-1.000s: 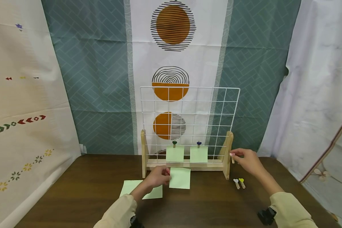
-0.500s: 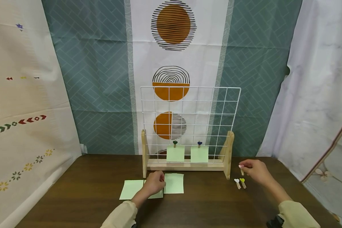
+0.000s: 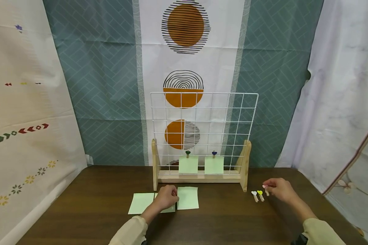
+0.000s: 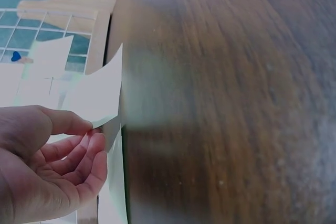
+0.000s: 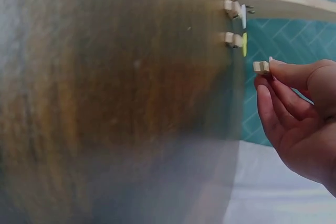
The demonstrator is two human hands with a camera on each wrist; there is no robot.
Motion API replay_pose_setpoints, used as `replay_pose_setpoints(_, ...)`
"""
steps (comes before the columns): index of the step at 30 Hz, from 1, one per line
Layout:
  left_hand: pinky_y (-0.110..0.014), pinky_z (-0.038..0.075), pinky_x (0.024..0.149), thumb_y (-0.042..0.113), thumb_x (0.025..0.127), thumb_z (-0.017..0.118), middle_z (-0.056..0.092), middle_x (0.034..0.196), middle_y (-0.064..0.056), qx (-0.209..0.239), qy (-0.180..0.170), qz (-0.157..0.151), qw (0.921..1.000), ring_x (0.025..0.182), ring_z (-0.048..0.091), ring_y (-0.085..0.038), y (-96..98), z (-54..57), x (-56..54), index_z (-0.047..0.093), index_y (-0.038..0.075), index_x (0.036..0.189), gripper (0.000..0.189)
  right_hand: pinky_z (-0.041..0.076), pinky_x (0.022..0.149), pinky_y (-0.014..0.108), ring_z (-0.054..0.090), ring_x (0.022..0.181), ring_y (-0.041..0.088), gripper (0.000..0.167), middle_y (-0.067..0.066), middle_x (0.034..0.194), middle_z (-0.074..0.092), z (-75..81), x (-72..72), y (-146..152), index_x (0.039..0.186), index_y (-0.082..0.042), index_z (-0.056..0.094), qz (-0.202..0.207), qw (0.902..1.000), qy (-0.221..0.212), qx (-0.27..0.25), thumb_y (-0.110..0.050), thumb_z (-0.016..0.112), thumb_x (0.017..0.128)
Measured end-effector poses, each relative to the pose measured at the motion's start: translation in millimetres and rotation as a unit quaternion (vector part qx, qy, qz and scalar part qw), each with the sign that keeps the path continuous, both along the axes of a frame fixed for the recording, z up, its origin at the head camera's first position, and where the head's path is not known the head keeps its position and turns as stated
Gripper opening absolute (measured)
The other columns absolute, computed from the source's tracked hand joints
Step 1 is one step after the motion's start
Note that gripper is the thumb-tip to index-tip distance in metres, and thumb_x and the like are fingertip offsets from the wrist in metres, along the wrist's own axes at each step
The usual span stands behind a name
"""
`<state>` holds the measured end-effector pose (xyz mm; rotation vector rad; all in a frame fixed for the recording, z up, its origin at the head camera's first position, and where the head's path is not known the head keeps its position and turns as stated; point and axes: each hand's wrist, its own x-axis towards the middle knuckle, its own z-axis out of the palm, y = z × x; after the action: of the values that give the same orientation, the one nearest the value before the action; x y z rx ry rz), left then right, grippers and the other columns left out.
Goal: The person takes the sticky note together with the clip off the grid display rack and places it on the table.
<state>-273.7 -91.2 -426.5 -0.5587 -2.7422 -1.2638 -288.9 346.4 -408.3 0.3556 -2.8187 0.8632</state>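
Note:
My left hand [image 3: 166, 197] pinches the left edge of a pale green paper note [image 3: 188, 198] between thumb and fingers. In the left wrist view this note [image 4: 97, 95] curves up above the dark table. Two more green notes lie beneath and left of that hand, the nearer partly hidden by it; the other note [image 3: 140, 203] shows plainly. My right hand [image 3: 281, 189] pinches a small wooden clothespin [image 5: 261, 67] with a pink heart, just above the table. Beside it lie a white-heart clothespin [image 3: 255, 196] and a yellow-heart clothespin [image 3: 260, 195].
A white wire grid on a wooden stand [image 3: 199, 178] rises behind the hands. Two green notes hang low on it, the left under a green-heart clothespin [image 3: 187, 153], the right under a blue-heart clothespin [image 3: 214, 153]. Patterned cloths surround the dark wooden table [image 3: 214, 224].
The left hand has drawn its note left and lower, beside the other notes. My right hand has carried the pink-heart clothespin away from the stand, down and right, beside the two lying clothespins.

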Motion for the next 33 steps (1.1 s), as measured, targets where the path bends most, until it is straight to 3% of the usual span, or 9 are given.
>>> replay_pose_setpoints(9, -0.022, 0.037, 0.047, -0.004, 0.076, 0.064, 0.056, 0.062, -0.001, 0.025, -0.054, -0.001, 0.9982, 0.05, 0.055, -0.011, 3.8, 4.1, 1.9, 0.057, 0.0, 0.073, 0.009, 0.05, 0.056, 0.026, 0.06, 0.066, 0.016, 0.007, 0.016, 0.086, 0.069, -12.2, -1.5, 9, 0.089, 0.007, 0.069, 0.009, 0.9994, -0.032, -0.006, 0.002, 0.066, 0.084)
replay_pose_setpoints(15, -0.024, 0.042, 0.049, -0.004, 0.078, 0.066, 0.055, 0.065, -0.002, 0.023, -0.079, 0.008, 0.9966, 0.052, 0.057, -0.013, 4.7, 6.4, 2.9, 0.057, 0.0, 0.074, 0.011, 0.049, 0.055, 0.026, 0.058, 0.066, 0.018, 0.008, 0.015, 0.086, 0.069, -15.8, -2.1, 11, 0.091, 0.007, 0.069, 0.002, 0.9992, -0.039, -0.013, 0.002, 0.066, 0.085)
replay_pose_setpoints(24, -0.024, 0.044, 0.05, -0.003, 0.079, 0.068, 0.053, 0.067, -0.003, 0.02, -0.091, 0.01, 0.9956, 0.053, 0.058, -0.013, 3.0, 5.9, 0.7, 0.058, 0.0, 0.074, 0.011, 0.052, 0.058, 0.029, 0.063, 0.075, 0.022, 0.014, 0.021, 0.093, 0.069, -15.3, -4.3, 11, 0.097, 0.01, 0.067, -0.004, 0.9989, -0.045, -0.013, 0.001, 0.065, 0.087)
replay_pose_setpoints(33, -0.024, 0.035, 0.048, -0.003, 0.08, 0.067, 0.053, 0.064, -0.003, 0.019, -0.104, 0.011, 0.9943, 0.05, 0.054, -0.012, 2.7, 5.5, -0.3, 0.058, -0.001, 0.08, 0.01, 0.053, 0.059, 0.03, 0.064, 0.077, 0.025, 0.016, 0.025, 0.095, 0.068, -15.0, -2.8, 13, 0.099, 0.013, 0.065, -0.006, 0.9985, -0.051, -0.018, 0.002, 0.062, 0.088)
